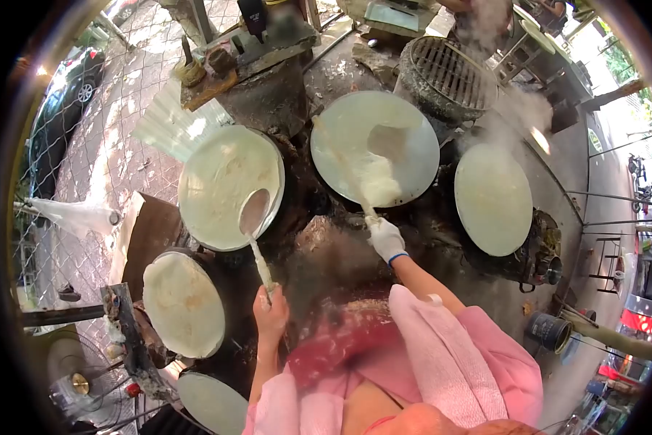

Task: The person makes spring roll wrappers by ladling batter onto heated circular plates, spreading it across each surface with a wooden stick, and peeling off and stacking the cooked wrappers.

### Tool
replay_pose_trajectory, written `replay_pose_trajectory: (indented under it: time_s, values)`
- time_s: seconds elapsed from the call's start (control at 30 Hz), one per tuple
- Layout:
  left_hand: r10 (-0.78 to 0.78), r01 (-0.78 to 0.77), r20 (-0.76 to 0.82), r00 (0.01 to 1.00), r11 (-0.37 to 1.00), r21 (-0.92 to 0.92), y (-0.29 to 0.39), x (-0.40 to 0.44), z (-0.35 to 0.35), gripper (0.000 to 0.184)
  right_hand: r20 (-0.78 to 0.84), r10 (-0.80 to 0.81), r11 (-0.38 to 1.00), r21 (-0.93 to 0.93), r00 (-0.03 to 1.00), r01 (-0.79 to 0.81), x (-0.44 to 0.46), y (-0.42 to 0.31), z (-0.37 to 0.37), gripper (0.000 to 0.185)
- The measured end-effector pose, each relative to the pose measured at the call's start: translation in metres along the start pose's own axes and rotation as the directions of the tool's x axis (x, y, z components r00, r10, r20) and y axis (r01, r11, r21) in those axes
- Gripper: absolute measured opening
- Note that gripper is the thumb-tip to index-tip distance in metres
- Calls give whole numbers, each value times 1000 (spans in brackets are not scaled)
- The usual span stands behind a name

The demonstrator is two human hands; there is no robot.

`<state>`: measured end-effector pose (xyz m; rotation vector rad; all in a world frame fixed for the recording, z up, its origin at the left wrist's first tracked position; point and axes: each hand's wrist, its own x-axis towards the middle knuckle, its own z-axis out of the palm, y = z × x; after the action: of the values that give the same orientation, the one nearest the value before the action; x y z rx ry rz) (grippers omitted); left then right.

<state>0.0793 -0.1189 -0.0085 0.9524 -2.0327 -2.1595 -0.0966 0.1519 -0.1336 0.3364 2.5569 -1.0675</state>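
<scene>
Outdoors on paved ground, a chain-link fence (115, 123) stands well to the left of the centre pan (414, 163), and a round grate (453, 76) sits just behind that pan's right side. At the centre pan's near edge, the right hand (387, 241), in a white glove, has its fingers wrapped around a stick (342, 165) slanting over the pan beside a white mound (381, 181). Left of and nearer than the centre pan, the bare left hand (271, 312) clasps the ladle (254, 210) by its handle, its round head over the left pan (221, 174). Steam (530, 109) drifts to the centre pan's right.
</scene>
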Motion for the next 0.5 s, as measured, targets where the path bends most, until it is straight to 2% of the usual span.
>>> replay_pose_trajectory:
  time_s: [0.03, 0.1, 0.17, 0.23, 0.27, 0.3, 0.33, 0.37, 0.4, 0.43, 0.5]
  values:
    - [-29, 28, -18, 999, 999, -31, 1, -4, 4, 10, 3, 74, 997, -21, 997, -74, 5, 6, -12, 55]
    - [-69, 67, -28, 997, 996, -65, 12, -11, 16, 10, -137, 93, 995, -17, 986, -97, 24, 37, -31, 56]
    - [-83, 78, -56, 995, 994, -80, 12, -16, 25, 10, -39, 224, 938, 280, 974, -205, 42, 56, -56, 55]
    - [-75, 73, -46, 996, 996, -54, 15, -22, 34, 12, -8, 198, 900, 398, 980, -179, 27, 28, -88, 51]
    - [-74, 71, -55, 996, 996, -46, 17, -26, 40, 12, 183, 263, 786, 528, 947, -320, 28, 37, -78, 49]
    - [-66, 64, -64, 996, 997, -42, 21, -27, 49, 12, 270, 169, 832, 477, 948, -284, 21, 39, -76, 50]
    - [-90, 90, -83, 992, 996, -12, 27, -31, 57, 13, 210, 59, 977, 189, 976, -99, 11, 42, -75, 53]
    - [-88, 87, -92, 992, 996, -11, 29, -33, 62, 13, 187, -61, 988, -130, 981, 87, 3, 46, -78, 55]
    - [-87, 87, -101, 991, 996, -10, 30, -35, 68, 13, 239, 81, 993, -103, 968, -58, 6, 52, -85, 57]
    - [-84, 83, -112, 990, 996, -14, 31, -36, 75, 13, 168, 86, 978, -201, 982, -51, 9, 50, -106, 56]
    - [-72, 70, -118, 990, 997, -15, 30, -39, 86, 13, 31, 85, 988, -133, 996, -80, 34, 62, -135, 58]
